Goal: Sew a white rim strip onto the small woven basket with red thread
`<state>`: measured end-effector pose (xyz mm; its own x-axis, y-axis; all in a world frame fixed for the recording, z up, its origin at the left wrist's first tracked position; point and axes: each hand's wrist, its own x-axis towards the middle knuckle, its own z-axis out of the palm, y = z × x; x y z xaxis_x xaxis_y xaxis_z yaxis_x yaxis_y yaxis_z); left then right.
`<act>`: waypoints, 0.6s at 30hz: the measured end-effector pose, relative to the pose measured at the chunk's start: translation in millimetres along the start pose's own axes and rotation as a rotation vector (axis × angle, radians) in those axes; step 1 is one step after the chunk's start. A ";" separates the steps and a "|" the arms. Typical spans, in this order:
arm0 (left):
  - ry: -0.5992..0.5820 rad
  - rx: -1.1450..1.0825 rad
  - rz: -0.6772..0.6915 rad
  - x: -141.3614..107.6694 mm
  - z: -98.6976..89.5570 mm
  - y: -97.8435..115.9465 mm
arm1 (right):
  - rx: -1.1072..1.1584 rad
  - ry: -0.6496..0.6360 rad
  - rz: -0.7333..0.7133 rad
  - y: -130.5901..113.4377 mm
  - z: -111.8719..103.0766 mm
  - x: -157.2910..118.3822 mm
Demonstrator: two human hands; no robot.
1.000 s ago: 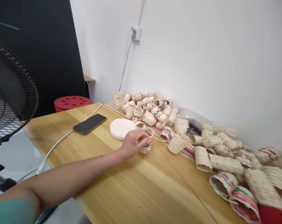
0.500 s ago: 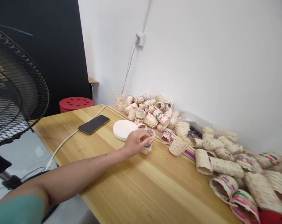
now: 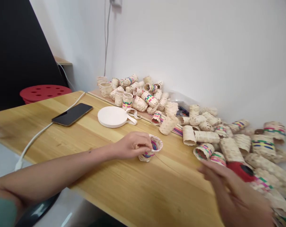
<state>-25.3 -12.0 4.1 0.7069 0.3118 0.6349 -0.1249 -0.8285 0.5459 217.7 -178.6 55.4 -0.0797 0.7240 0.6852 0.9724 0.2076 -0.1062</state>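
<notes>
The left hand (image 3: 133, 145) has its fingers (image 3: 143, 142) together, clamped on the rim of a small woven cup (image 3: 150, 154) (colored band inside), which sits tilted on the wooden surface (image 3: 124, 183). At near right, the right hand (image 3: 235, 197) is too blurred to tell its fingers, and hangs just short of a heap of woven sleeves (image 3: 230, 148).

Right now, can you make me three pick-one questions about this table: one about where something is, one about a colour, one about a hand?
1. Where is the phone? A on the floor, B on the wooden table, C on the wall.
2. What colour is the stool? A blue, B green, C red.
3. What is the left hand holding? A a woven cup, B the phone, C nothing.

1 B: it lies flat on the boards.
2 C: its holed top is red.
3 A: the hand curls around the cup.
</notes>
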 end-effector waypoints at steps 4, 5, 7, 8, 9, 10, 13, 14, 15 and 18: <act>-0.031 0.000 0.025 0.5 -1.5 1.0 | 0.172 -0.098 -0.252 -16.2 45.7 31.2; -0.028 0.002 0.019 0.4 -1.6 1.0 | 0.203 -0.123 -0.277 -19.5 53.4 37.3; -0.025 -0.002 0.017 0.2 -1.6 0.3 | 0.224 -0.182 -0.289 -23.3 62.8 45.7; -0.031 -0.006 0.018 0.0 -1.7 -0.2 | 0.223 -0.209 -0.291 -23.8 65.0 48.1; -0.040 -0.013 0.017 -0.1 -1.8 -0.7 | 0.220 -0.227 -0.297 -23.7 66.2 49.5; -0.052 -0.018 0.012 -0.2 -1.9 -1.2 | 0.218 -0.241 -0.312 -23.0 66.8 50.3; -0.075 -0.020 -0.021 -0.1 -2.9 -2.3 | 0.219 -0.269 -0.363 -19.8 68.0 51.5; -0.081 -0.017 -0.032 0.0 -3.3 -2.5 | 0.217 -0.277 -0.377 -18.8 68.6 52.0; -0.087 -0.014 -0.040 0.2 -3.8 -2.6 | 0.212 -0.285 -0.386 -17.9 69.2 52.8; -0.092 -0.016 -0.044 1.0 -4.8 -2.6 | 0.211 -0.311 -0.393 -15.9 71.1 56.0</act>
<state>-27.7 -7.3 5.9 0.7728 0.3032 0.5575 -0.1029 -0.8070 0.5815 182.2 -94.6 44.2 -0.5205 0.7188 0.4608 0.7936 0.6064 -0.0494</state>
